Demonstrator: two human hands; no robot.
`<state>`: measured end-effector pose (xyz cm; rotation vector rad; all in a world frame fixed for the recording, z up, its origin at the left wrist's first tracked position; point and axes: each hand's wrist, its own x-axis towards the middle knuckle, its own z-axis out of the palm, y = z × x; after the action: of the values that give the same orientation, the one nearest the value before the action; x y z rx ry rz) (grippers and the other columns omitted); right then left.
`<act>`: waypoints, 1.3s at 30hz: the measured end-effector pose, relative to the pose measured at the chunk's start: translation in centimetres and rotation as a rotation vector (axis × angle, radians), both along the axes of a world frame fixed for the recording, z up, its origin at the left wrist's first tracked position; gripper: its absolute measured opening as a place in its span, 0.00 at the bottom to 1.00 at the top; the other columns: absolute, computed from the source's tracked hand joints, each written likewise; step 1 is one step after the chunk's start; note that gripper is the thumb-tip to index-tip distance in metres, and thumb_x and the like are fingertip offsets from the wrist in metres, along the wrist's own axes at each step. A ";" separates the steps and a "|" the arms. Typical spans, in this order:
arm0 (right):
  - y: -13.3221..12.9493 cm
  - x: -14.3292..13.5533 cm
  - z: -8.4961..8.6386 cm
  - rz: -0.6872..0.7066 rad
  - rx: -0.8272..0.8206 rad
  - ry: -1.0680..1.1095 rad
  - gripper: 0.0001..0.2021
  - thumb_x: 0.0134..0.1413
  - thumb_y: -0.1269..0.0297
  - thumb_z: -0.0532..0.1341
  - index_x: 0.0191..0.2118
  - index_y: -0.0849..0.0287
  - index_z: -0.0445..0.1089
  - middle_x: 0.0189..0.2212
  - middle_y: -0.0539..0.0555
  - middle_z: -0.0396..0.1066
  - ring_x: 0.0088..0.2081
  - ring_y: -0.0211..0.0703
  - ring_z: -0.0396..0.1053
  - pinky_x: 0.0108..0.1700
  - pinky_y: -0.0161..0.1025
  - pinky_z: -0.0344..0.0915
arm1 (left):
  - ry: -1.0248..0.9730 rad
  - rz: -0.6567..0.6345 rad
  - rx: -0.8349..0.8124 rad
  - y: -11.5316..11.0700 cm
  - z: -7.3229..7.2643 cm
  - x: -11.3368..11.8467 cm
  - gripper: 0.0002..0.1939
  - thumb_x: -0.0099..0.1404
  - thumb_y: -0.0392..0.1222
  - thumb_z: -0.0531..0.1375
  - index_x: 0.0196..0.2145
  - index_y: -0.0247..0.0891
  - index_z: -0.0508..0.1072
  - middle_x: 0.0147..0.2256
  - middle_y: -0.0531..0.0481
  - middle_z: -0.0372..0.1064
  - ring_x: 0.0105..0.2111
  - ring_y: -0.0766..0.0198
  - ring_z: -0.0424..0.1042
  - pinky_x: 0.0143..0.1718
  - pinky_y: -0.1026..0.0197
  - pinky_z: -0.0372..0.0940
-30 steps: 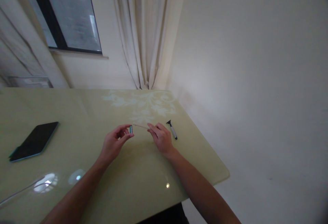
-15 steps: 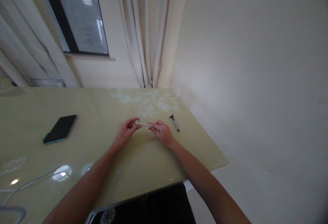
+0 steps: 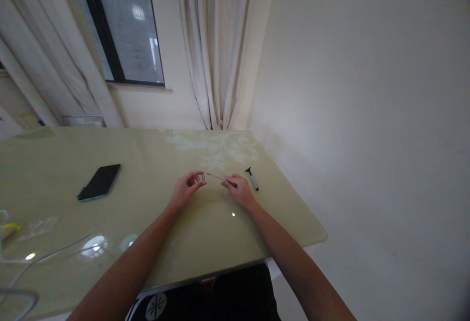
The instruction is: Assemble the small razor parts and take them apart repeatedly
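Between thumb and fingers, my left hand [image 3: 188, 187] pinches a small greenish piece [image 3: 203, 177], too small to identify. My right hand [image 3: 238, 187] is closed on a thin, light-coloured stick [image 3: 216, 177], whose tip points left towards that piece. A narrow gap seems to separate the two. Both hands are above the pale green table [image 3: 205, 233]. Just right of my right hand lies a razor [image 3: 252, 179] with a black head and a grey handle.
A black tablet-like object [image 3: 100, 182] lies on the left of the table. White cables [image 3: 47, 255] and a yellow item [image 3: 9, 230] are at the lower left. Behind the table are curtains [image 3: 220, 56] and a window; a wall stands on the right.
The stick's left end has come away from my left hand, and my hands are slightly farther apart. The small greenish piece now shows upright in my left fingers. The view has shifted a little.
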<state>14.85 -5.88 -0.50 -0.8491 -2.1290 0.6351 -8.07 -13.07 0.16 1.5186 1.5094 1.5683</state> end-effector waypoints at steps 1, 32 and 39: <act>0.0 0.0 0.0 0.037 -0.011 0.003 0.11 0.64 0.61 0.65 0.49 0.55 0.81 0.28 0.50 0.66 0.30 0.38 0.64 0.35 0.35 0.58 | 0.005 -0.004 0.003 0.0 0.0 0.0 0.22 0.55 0.51 0.70 0.45 0.37 0.79 0.27 0.55 0.69 0.24 0.68 0.63 0.26 0.65 0.59; 1.1 1.3 0.4 0.101 -0.249 0.000 0.13 0.59 0.56 0.67 0.41 0.60 0.83 0.28 0.52 0.74 0.28 0.37 0.62 0.30 0.33 0.53 | 0.112 -0.025 0.045 -0.9 0.7 0.3 0.21 0.56 0.52 0.69 0.45 0.40 0.79 0.29 0.54 0.71 0.24 0.68 0.63 0.26 0.65 0.60; 0.7 1.2 0.7 0.235 -0.311 0.009 0.18 0.58 0.50 0.67 0.43 0.61 0.83 0.28 0.52 0.75 0.27 0.37 0.62 0.30 0.34 0.53 | 0.112 -0.048 0.036 -0.8 0.4 0.3 0.21 0.57 0.51 0.70 0.46 0.39 0.79 0.28 0.54 0.70 0.24 0.68 0.62 0.26 0.65 0.59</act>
<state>16.07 -5.17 0.16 -0.7591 -2.1718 1.1117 -7.79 -13.82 0.58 1.6759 1.5001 1.5137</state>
